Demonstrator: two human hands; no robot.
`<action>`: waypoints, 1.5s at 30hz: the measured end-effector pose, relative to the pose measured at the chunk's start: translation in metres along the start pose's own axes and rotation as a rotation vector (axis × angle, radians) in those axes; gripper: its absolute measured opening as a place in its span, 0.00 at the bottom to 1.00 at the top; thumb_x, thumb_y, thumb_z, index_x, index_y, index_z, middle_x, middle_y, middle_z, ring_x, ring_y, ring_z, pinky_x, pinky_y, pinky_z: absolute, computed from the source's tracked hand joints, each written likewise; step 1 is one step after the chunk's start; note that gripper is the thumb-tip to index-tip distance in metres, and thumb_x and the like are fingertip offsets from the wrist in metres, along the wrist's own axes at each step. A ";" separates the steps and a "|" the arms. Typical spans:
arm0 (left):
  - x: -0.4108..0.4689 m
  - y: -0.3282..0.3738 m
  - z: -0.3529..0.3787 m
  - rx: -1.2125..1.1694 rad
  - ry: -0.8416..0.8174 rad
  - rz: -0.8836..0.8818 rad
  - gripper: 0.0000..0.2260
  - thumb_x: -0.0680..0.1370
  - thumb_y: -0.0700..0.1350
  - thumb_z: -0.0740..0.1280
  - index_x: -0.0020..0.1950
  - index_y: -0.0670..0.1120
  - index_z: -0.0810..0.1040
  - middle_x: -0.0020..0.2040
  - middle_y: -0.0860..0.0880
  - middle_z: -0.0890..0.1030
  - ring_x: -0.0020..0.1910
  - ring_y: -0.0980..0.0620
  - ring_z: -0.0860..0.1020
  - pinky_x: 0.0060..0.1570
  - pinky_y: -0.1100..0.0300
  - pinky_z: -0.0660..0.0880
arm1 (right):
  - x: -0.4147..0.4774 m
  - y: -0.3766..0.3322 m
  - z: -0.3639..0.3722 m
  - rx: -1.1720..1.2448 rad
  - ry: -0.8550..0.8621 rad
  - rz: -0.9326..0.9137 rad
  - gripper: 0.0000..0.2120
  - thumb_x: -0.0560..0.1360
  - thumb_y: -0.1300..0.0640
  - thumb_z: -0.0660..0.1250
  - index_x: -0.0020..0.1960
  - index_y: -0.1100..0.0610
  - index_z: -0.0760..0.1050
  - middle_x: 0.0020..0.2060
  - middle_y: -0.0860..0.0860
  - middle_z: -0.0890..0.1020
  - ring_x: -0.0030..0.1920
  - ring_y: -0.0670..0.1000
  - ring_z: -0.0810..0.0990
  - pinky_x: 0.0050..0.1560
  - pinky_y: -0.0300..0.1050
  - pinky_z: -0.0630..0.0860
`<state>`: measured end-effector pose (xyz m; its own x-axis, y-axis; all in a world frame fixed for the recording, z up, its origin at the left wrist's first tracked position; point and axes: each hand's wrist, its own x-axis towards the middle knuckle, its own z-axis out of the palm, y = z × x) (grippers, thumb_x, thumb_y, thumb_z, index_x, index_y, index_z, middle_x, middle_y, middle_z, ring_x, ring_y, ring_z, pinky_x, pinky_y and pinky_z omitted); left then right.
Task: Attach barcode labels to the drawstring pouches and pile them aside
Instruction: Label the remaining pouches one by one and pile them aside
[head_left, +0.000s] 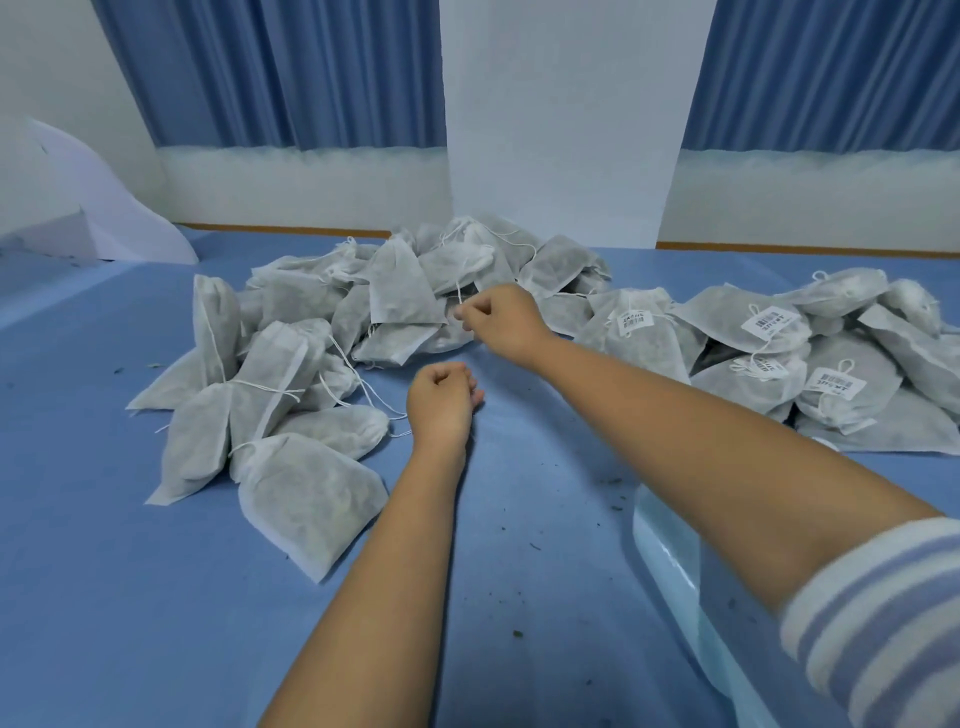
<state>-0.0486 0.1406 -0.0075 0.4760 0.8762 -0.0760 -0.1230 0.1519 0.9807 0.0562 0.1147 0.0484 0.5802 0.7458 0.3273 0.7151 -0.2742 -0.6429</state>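
Right hand (501, 319) pinches a drawstring (459, 293) at the unlabelled pile (311, 332), just beyond the clenched, seemingly empty left hand (441, 397)

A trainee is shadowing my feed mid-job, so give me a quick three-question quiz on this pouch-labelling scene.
1. True or false: the labelled pouches lie on the person's right side.
2. What does the right hand pinch? A) a drawstring B) a barcode label C) scissors
3. Fill in: the table cover under the left hand is ____.
Key: 1 true; 2 A; 3 blue.
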 end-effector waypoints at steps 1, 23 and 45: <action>0.000 0.000 -0.001 0.058 0.027 0.058 0.06 0.79 0.35 0.60 0.49 0.42 0.76 0.46 0.42 0.79 0.38 0.49 0.78 0.51 0.53 0.79 | -0.007 -0.001 -0.006 -0.024 -0.025 -0.028 0.17 0.76 0.64 0.63 0.31 0.71 0.71 0.31 0.67 0.76 0.34 0.52 0.67 0.36 0.45 0.62; -0.032 0.000 -0.002 0.761 -0.320 0.764 0.10 0.83 0.48 0.63 0.54 0.46 0.83 0.56 0.54 0.83 0.69 0.50 0.73 0.76 0.45 0.48 | -0.144 -0.007 -0.133 0.810 0.197 -0.032 0.09 0.80 0.64 0.63 0.50 0.60 0.83 0.45 0.53 0.86 0.50 0.48 0.84 0.54 0.39 0.79; -0.077 0.032 0.006 0.863 -0.631 0.790 0.11 0.85 0.52 0.56 0.44 0.57 0.72 0.34 0.59 0.74 0.37 0.62 0.72 0.38 0.58 0.66 | -0.173 0.027 -0.098 0.249 0.114 -0.010 0.06 0.75 0.57 0.71 0.42 0.49 0.84 0.38 0.46 0.84 0.39 0.51 0.77 0.45 0.44 0.73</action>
<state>-0.0842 0.0755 0.0309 0.8815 0.1975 0.4290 -0.0746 -0.8388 0.5393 0.0136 -0.0815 0.0425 0.6241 0.6704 0.4013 0.6115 -0.0994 -0.7850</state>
